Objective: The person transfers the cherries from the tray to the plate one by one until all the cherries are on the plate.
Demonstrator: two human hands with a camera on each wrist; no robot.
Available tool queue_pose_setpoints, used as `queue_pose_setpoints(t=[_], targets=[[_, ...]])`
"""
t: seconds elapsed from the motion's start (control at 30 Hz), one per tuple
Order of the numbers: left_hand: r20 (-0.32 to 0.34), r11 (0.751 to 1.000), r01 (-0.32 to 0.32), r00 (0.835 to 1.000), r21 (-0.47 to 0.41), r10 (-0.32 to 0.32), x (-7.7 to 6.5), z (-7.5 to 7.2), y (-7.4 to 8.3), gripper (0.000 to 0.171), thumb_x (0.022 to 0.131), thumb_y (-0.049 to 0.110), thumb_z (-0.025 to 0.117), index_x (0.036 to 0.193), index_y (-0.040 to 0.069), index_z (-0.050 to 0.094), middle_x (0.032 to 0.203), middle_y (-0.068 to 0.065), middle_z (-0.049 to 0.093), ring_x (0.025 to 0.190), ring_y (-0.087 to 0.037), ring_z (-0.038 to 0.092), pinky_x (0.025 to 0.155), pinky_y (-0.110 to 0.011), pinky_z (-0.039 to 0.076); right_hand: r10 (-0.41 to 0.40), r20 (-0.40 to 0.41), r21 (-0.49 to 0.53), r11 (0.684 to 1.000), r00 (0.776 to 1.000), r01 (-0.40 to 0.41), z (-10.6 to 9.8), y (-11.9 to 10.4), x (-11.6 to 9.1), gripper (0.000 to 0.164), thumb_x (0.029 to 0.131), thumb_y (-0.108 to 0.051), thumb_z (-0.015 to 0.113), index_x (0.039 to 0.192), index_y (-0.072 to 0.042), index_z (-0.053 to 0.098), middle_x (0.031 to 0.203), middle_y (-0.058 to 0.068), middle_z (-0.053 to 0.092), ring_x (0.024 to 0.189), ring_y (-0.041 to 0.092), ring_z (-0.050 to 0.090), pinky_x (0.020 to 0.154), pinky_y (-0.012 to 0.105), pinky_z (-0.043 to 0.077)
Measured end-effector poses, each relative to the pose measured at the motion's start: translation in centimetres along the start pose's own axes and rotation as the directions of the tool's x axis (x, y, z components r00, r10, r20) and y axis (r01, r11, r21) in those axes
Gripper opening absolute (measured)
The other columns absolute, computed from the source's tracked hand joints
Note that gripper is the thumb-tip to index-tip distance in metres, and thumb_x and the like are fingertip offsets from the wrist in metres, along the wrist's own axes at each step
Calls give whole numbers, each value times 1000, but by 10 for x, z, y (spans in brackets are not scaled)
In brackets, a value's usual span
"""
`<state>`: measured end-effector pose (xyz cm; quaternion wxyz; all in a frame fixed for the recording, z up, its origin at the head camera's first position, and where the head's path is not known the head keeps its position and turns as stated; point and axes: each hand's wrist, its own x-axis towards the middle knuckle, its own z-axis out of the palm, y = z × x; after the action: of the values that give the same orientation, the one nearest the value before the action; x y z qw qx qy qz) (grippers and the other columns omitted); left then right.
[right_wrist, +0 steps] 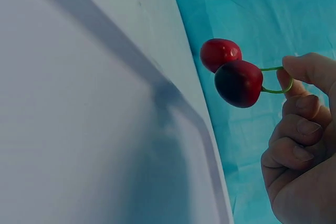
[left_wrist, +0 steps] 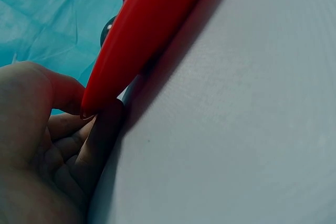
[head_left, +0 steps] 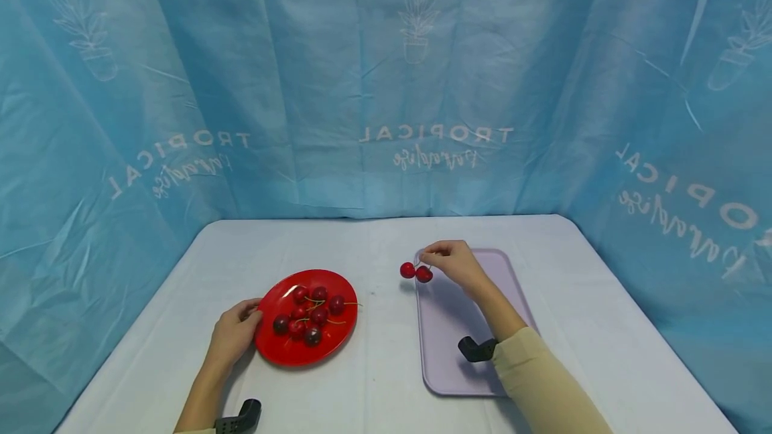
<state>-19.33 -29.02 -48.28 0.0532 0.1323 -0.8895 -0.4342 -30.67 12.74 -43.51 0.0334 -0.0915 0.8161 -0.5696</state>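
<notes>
A pair of dark red cherries (right_wrist: 239, 83) hangs by green stems pinched between thumb and index finger of my right hand (head_left: 454, 264). In the head view these cherries (head_left: 416, 272) are above the left far corner of a pale purple tray (head_left: 443, 327), and the forearm crosses over the tray. My left hand (head_left: 234, 330) grips the left rim of a red plate (head_left: 289, 353), thumb on top and fingers beneath, as the left wrist view shows at the plate's edge (left_wrist: 131, 51). Several cherries (head_left: 318, 315) with stems lie on the plate.
A white cloth (head_left: 386, 367) covers the table under plate and tray. Blue printed curtains (head_left: 313, 86) stand along the back and both sides. Each wrist carries a black camera mount (head_left: 476, 349).
</notes>
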Motion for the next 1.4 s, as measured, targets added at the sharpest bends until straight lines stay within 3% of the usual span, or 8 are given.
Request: queue_pose_setpoints(t=[0.7,1.4], targets=[[-14,1000,10,1000,2,-10,-3,1,-2,40,97,18,45,130,-3,53,123,-26,56,111,-38,52,92,-52,46,-27,22,-38,999,999,28,33,4,0,18,85,-34,72,92,-18,75,90,0,67,89,21,55,74,37,45],[-3,1000,-4,1000,0,4,0,-1,0,41,97,20,46,131,-4,52,123,-26,55,111,-38,51,92,-52,46,-73,89,-25,997,993,76,60,-20,1,19,85,-32,72,91,-15,75,84,1,68,82,20,53,67,34,42]])
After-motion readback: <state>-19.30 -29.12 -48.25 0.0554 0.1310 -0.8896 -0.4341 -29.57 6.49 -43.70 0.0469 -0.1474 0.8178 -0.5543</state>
